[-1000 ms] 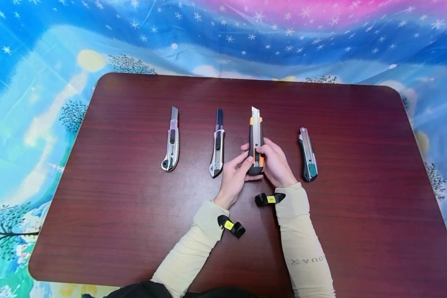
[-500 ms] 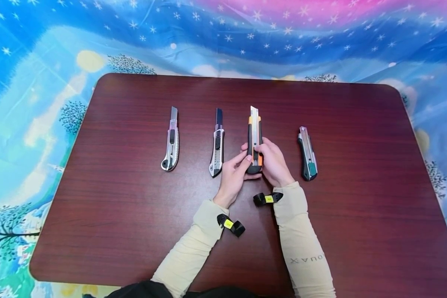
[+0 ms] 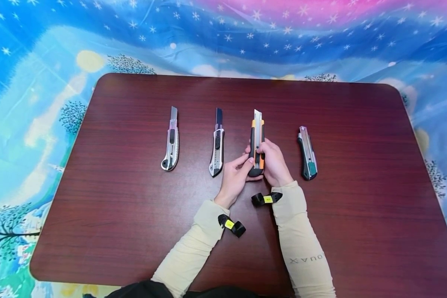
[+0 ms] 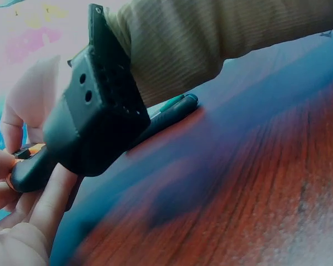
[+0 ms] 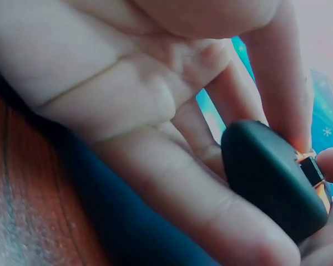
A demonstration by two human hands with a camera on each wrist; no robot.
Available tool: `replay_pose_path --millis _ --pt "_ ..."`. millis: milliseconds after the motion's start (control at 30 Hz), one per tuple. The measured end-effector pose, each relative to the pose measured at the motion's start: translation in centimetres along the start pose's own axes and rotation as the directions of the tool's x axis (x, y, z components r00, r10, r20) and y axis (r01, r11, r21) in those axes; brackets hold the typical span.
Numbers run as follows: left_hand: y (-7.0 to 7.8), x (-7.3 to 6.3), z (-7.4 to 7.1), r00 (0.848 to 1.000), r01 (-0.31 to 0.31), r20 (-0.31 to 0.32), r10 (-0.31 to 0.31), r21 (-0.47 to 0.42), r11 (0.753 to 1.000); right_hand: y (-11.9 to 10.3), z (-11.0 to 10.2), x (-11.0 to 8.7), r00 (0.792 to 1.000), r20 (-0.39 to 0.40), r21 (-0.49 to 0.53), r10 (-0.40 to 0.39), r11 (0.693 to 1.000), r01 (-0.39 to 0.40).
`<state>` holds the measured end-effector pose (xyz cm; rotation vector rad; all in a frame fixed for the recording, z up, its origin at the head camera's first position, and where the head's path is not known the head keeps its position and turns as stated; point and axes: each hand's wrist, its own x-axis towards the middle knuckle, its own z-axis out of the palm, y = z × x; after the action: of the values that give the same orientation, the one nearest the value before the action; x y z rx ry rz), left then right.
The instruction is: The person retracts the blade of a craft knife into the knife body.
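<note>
Both hands hold an orange and black utility knife, its silver blade pointing away from the person. The left hand grips the lower end, thumb on its top face. From the other side the right hand holds the handle, its thumb at the black slider. In the right wrist view the knife's black butt end shows between the fingers. The left wrist view has the same end, partly hidden by the other wrist's camera. To the left lies a silver utility knife with a dark blade.
A silver utility knife lies farthest left. At the right lies a green and black utility knife with no long blade showing. All rest on the dark red table. A printed blue cloth hangs behind the table's far edge.
The held knife shifts slightly right and toward the person compared with half a second ago. Both hands keep their hold on it. The other knives stay in place.
</note>
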<state>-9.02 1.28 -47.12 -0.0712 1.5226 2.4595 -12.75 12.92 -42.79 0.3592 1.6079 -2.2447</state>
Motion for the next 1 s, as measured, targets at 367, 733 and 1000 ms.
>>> replay_pose_path --millis 367,733,1000 --pt "0.01 -0.12 -0.08 1.000 -0.004 0.022 0.004 0.012 1.000 -0.05 0.14 -0.07 1.000 0.011 -0.006 0.008 1.000 -0.008" --pt "0.03 -0.10 -0.14 1.000 0.020 -0.011 -0.020 0.009 1.000 0.35 -0.02 0.30 1.000 0.023 0.016 0.018 1.000 -0.019" --pt "0.03 -0.04 -0.15 1.000 0.010 0.005 -0.010 -0.002 1.000 0.38 0.09 0.33 1.000 0.015 -0.013 0.000 1.000 0.000"
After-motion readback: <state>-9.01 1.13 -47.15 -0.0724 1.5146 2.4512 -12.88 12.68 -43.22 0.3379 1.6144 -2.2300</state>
